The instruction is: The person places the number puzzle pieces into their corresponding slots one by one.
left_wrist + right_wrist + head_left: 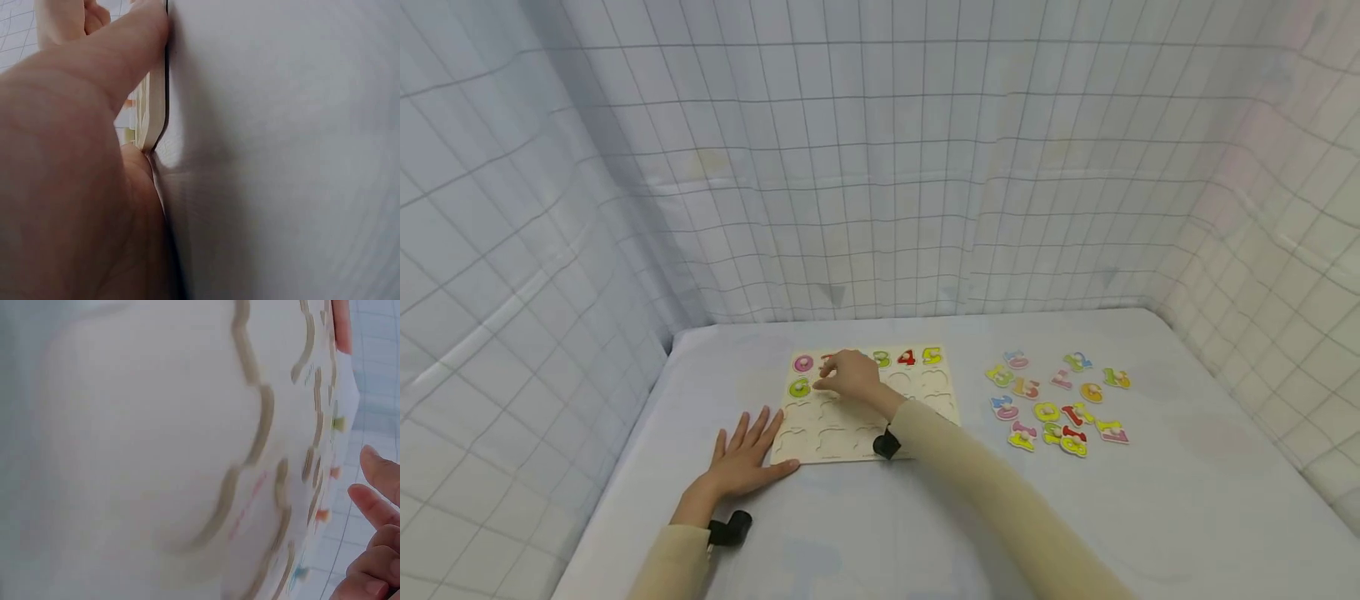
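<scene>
A pale number puzzle board (835, 456) lies on the white table. Spread flat at its lower left corner, my left hand (741, 462) has its thumb along the front edge and its fingers by the left side. My right hand (853, 377) hovers over the upper left of the board, just right of a green 6 piece (800, 388) seated in the second row. Thumb and index finger stand apart with nothing between them in the right wrist view, the other fingers (369, 575) loosely bent. Above the 6 sits a pink 0 (803, 363); a red 4 (907, 357) and yellow 5 (932, 356) fill the row's right end.
Several loose number pieces lie scattered right of the board, among them an orange piece (1092, 392), a yellow ring-shaped one (1047, 412) and a pink-and-blue one (1003, 407). White grid-patterned curtains (917, 208) enclose the table (1202, 500) at the back and sides.
</scene>
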Demonstrator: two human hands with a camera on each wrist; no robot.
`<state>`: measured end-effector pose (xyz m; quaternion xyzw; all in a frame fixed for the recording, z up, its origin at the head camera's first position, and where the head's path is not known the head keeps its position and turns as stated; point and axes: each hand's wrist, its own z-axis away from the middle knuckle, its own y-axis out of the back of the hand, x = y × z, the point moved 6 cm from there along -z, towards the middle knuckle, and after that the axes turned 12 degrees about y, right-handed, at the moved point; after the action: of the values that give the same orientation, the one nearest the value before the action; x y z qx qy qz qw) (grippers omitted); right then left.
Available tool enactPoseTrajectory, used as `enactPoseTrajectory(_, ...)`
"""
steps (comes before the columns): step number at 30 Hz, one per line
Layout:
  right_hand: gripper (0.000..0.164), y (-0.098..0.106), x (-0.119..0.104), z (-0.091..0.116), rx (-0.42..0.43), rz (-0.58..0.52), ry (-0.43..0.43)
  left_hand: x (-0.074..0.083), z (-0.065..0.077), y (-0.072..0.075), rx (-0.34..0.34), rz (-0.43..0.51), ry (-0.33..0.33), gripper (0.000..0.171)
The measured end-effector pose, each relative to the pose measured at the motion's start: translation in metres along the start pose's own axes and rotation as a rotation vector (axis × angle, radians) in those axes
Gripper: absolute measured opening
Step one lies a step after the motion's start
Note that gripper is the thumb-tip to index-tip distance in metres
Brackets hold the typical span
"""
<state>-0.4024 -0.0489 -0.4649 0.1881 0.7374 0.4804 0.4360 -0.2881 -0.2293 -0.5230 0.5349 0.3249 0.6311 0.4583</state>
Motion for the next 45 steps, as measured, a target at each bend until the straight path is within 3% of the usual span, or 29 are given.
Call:
enactPoseTrajectory(7, 0.028, 0.048, 0.044, 0.030, 0.067, -0.080, 0.030, -0.002, 0.001, 0.002, 0.009, 0.004, 0.008, 0.100)
enactPoseTrajectory(15, 0.027, 0.115, 0.123, 0.091, 0.072, -0.010, 0.040, -0.001, 0.001, 0.001, 0.002, 0.008, 0.008, 0.101)
enactPoseTrajectory(19, 0.028, 0.140, 0.171, 0.128, 0.031, 0.027, -0.011, -0.002, 0.001, 0.002, 0.002, 0.011, 0.014, 0.101)
enactPoseTrajectory(23, 0.032, 0.158, 0.212, 0.163, -0.047, 0.031, -0.119, -0.001, 0.002, 0.003, 0.000, 0.016, 0.017, 0.101)
enactPoseTrajectory(27, 0.029, 0.169, 0.242, 0.190, -0.108, 0.066, -0.186, 0.000, 0.004, 0.004, -0.003, 0.018, 0.018, 0.101)
enactPoseTrajectory(33, 0.020, 0.177, 0.262, 0.213, -0.166, 0.084, -0.224, 0.001, 0.006, 0.007, -0.009, 0.025, 0.013, 0.100)
enactPoseTrajectory(38, 0.019, 0.180, 0.263, 0.221, -0.180, 0.055, -0.258, 0.002, 0.006, 0.008, -0.011, 0.027, 0.016, 0.100)
enactPoseTrajectory(45, 0.018, 0.181, 0.259, 0.223, -0.155, 0.075, -0.232, 0.001, 0.005, 0.006, -0.011, 0.023, 0.015, 0.100)
